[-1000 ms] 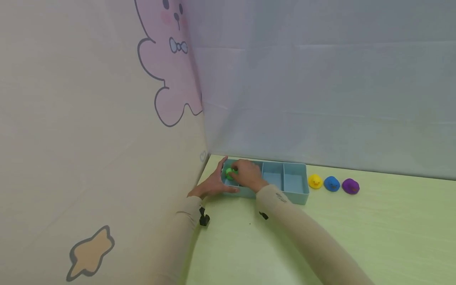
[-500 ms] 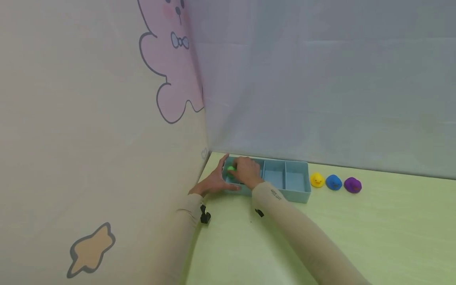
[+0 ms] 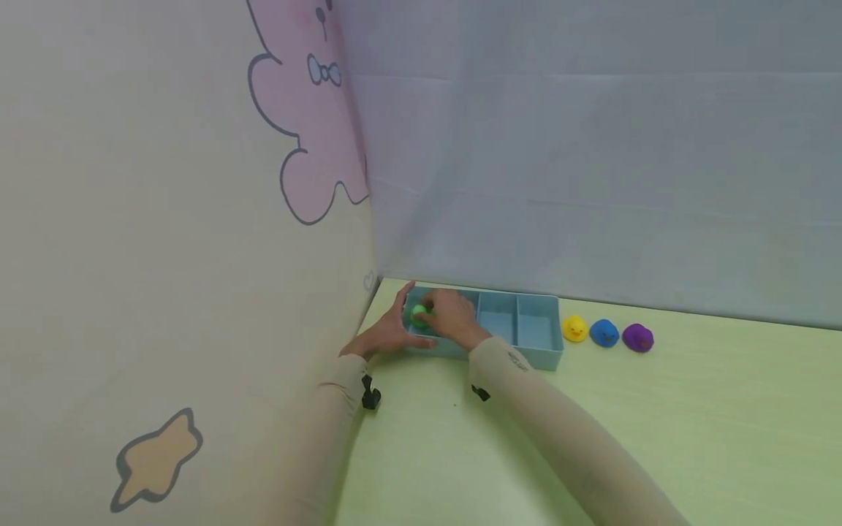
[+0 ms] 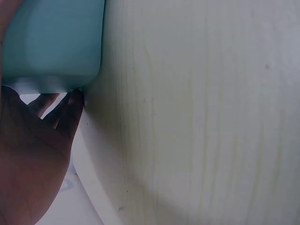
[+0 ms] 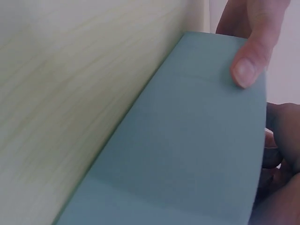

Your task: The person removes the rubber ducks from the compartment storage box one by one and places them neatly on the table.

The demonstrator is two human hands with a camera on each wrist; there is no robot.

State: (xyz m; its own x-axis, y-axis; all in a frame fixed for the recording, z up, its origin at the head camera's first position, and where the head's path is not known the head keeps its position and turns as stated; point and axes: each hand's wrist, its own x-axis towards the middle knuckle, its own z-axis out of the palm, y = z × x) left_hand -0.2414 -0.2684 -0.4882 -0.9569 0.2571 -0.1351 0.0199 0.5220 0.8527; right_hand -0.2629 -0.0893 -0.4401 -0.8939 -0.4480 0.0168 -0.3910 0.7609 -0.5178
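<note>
A pale blue divided box (image 3: 542, 358) stands at the back left of the table. My left hand (image 3: 388, 332) grips its left end, fingers around the side and thumb along the front wall. The right wrist view shows that thumb (image 5: 252, 65) pressed on the box's outer wall (image 5: 173, 136). Inside the leftmost compartment is a green rubber duck (image 3: 419, 315), partly covered by my right hand (image 3: 452, 318), whose thumb and fingers pinch it. In the left wrist view, the left hand's fingers (image 4: 70, 112) reach around the corner of the box (image 4: 51, 42).
Right of the box, a yellow rubber duck (image 3: 574, 329), a blue rubber duck (image 3: 604, 333) and a purple rubber duck (image 3: 638, 337) sit in a row. A printed wall (image 3: 263, 314) rises close to the left arm, and a pale hanging sheet (image 3: 592, 183) backs the table (image 3: 723, 409).
The right hand and green duck shift only slightly within the left compartment. The left hand keeps its grip on the box end. The head view has tilted and turned a little.
</note>
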